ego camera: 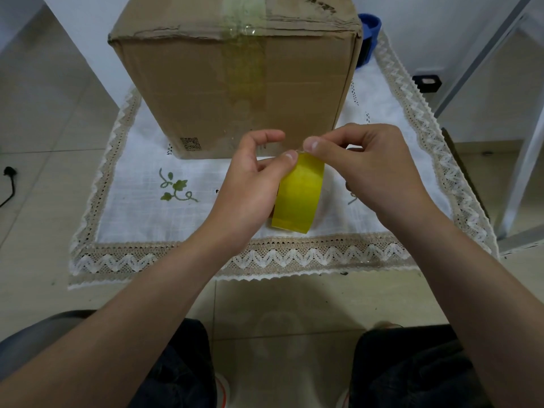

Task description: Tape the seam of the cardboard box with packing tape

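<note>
Left hand (250,184) grips the yellow tape roll (298,195); right hand (368,169) pinches its free end.

Single view only, worn on head. Scene is seen from above, lens tilted forward and down toward cardboard box (235,83). Box is framed at top centre, its far edge cut off. Hands and forearms are caught close below box; knees and floor at bottom edge. Wide-angle bending is seen toward corners. No second view, so nothing shared.
</note>
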